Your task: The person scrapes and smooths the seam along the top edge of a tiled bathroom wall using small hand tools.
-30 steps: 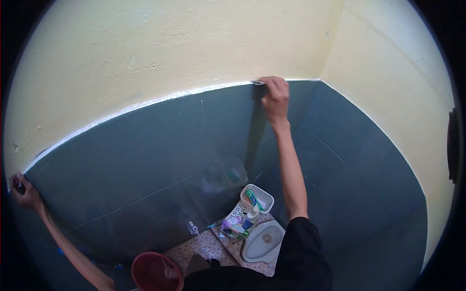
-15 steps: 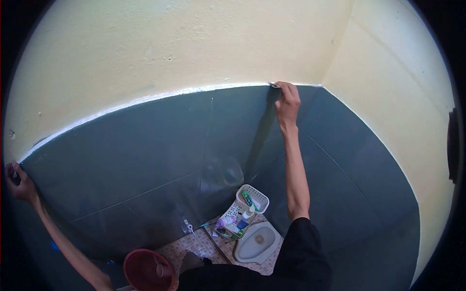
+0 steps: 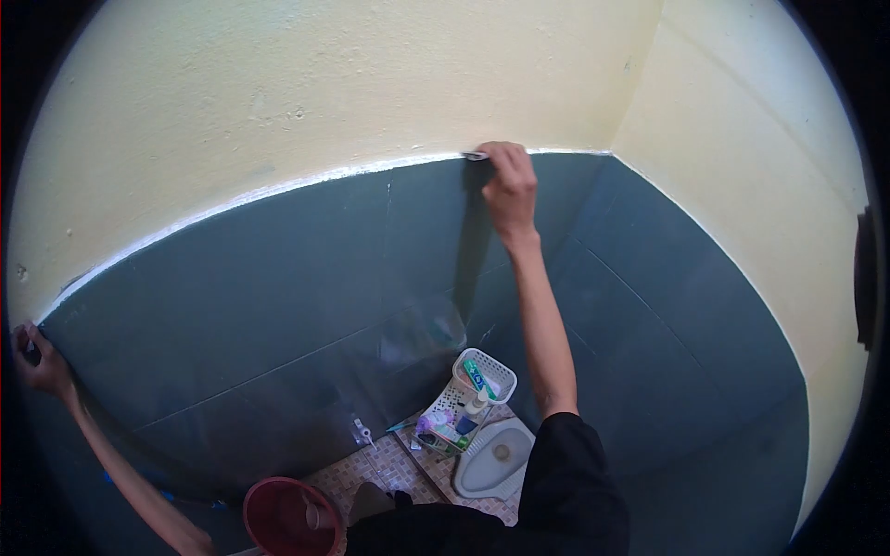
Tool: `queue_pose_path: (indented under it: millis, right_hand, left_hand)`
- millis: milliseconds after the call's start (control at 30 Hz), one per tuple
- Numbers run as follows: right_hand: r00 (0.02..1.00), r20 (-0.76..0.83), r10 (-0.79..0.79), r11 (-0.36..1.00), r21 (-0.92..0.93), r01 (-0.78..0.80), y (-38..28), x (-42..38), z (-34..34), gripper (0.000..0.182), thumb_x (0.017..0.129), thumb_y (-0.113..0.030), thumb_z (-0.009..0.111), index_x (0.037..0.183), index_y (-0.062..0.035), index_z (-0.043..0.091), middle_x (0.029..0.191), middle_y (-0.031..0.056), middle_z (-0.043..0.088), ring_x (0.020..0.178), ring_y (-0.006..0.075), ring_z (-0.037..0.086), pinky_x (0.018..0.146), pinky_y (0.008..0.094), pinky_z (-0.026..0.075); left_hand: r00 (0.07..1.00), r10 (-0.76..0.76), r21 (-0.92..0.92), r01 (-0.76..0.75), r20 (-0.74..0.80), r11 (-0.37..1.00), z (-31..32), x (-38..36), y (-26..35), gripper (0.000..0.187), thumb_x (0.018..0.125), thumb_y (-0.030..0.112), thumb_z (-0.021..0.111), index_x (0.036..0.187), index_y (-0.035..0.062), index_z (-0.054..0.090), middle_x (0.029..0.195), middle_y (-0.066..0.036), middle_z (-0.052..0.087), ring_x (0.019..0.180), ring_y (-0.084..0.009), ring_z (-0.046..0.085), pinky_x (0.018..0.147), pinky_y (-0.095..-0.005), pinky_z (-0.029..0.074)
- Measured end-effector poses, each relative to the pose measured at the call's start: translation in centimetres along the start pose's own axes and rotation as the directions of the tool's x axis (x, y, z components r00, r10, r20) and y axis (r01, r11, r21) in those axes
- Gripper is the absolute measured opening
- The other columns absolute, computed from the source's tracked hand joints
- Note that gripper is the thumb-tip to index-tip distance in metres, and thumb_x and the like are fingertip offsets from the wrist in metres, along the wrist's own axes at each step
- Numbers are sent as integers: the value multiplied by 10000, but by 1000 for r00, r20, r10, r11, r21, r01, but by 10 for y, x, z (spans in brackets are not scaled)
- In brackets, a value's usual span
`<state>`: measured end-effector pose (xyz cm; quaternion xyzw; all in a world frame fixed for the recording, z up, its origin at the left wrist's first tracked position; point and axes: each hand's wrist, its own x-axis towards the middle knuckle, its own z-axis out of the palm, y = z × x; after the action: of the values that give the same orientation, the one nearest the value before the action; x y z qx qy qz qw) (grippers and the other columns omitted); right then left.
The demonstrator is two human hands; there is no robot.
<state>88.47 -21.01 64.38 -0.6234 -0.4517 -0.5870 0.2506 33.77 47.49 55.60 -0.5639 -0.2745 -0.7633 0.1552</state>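
Note:
My right hand (image 3: 511,189) pinches a small flat piece (image 3: 475,156), grey and pale, too small to name surely. It lies against the white strip (image 3: 306,182) along the top of the dark tiles, left of the room's corner. At the far left, my left hand (image 3: 42,363) is at the tile edge by the strip's other end. Its fingers are curled toward the thumb, and what they hold, if anything, cannot be made out. Below the strip are dark grey-green tiles (image 3: 278,278); above it is a cream wall (image 3: 371,74).
Down on the patterned floor (image 3: 394,468) are a squat toilet (image 3: 482,471) and a red bucket (image 3: 269,514) with a dipper (image 3: 317,515) in it. A white basket (image 3: 505,382) holds toiletries. A tap (image 3: 362,431) juts from the tiled wall.
My right hand has slid left along the white strip with the small flat piece, away from the corner. My left hand stays at the far left end; the view has shifted slightly.

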Motion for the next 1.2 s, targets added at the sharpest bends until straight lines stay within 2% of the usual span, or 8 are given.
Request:
queue_pose_path:
  millis: [367, 800, 967, 1000, 1033, 1133, 1167, 1200]
  right_hand:
    - [974, -60, 219, 976, 13, -219, 28, -12, -4, 386, 713, 157, 590, 1035, -37, 675, 1027, 129, 672, 1063, 358, 628, 955, 464, 501]
    - [993, 55, 100, 994, 38, -103, 42, -6, -22, 417, 706, 166, 586, 1049, -49, 682, 1045, 119, 678, 1084, 359, 636, 963, 458, 515]
    - [976, 27, 214, 974, -82, -211, 70, -16, -33, 446, 689, 157, 617, 1069, -60, 705, 1058, 112, 685, 1074, 350, 645, 981, 454, 516]
    - [977, 26, 212, 975, -75, -210, 81, -20, -34, 446, 689, 157, 617, 1069, -60, 705, 1058, 112, 685, 1074, 350, 645, 981, 454, 516]
    - [969, 14, 248, 966, -74, -246, 91, -25, -36, 463, 710, 172, 584, 1095, -56, 702, 1066, 114, 687, 1071, 353, 652, 949, 445, 526]
    - [958, 35, 286, 958, -49, -284, 95, -30, -37, 480, 736, 205, 532, 1110, -42, 702, 1065, 115, 687, 1050, 349, 663, 891, 422, 540]
    - [961, 44, 272, 962, -43, -271, 86, -29, -39, 485, 729, 207, 531, 1108, -43, 704, 1056, 113, 686, 1046, 351, 664, 891, 425, 538]
    - [964, 53, 261, 965, -37, -259, 76, -27, -41, 490, 723, 210, 531, 1105, -43, 705, 1046, 111, 685, 1042, 353, 665, 891, 427, 537]
  left_hand:
    - [899, 410, -145, -390, 151, 909, -42, 5, 90, 462, 981, -10, 534, 1442, -8, 567, 1453, -185, 582, 1415, -371, 501, 1187, -447, 400]
    - [835, 493, -79, -490, 245, 868, -109, 26, 113, 423, 1022, -62, 523, 1430, 18, 604, 1481, -139, 602, 1427, -324, 527, 1227, -458, 389]
    - [853, 311, -148, -274, 420, 950, -198, -163, 139, 361, 997, -23, 515, 1340, -26, 625, 1371, -202, 652, 1352, -401, 572, 1198, -558, 381]
    - [773, 173, -150, -101, 610, 983, -225, -222, 149, 311, 995, -14, 521, 1279, -25, 647, 1314, -204, 667, 1337, -399, 576, 1201, -548, 375]
    - [546, -48, -41, 150, 837, 988, -259, -252, 190, 268, 991, -4, 530, 1225, -25, 660, 1243, -211, 675, 1272, -392, 604, 1155, -516, 419]
    - [94, -321, 252, 430, 943, 867, -363, -384, 196, 223, 982, 41, 581, 1169, -51, 659, 1155, -262, 688, 1119, -415, 663, 969, -494, 515]
    - [409, -303, 17, 571, 861, 821, -418, -499, 153, 281, 981, 83, 617, 1223, -58, 645, 1130, -265, 695, 1065, -380, 700, 942, -481, 544]
    - [-13, -471, 397, 557, 882, 729, -433, -484, 174, 282, 981, 84, 618, 1223, -56, 646, 1132, -264, 695, 1066, -380, 699, 943, -481, 543]
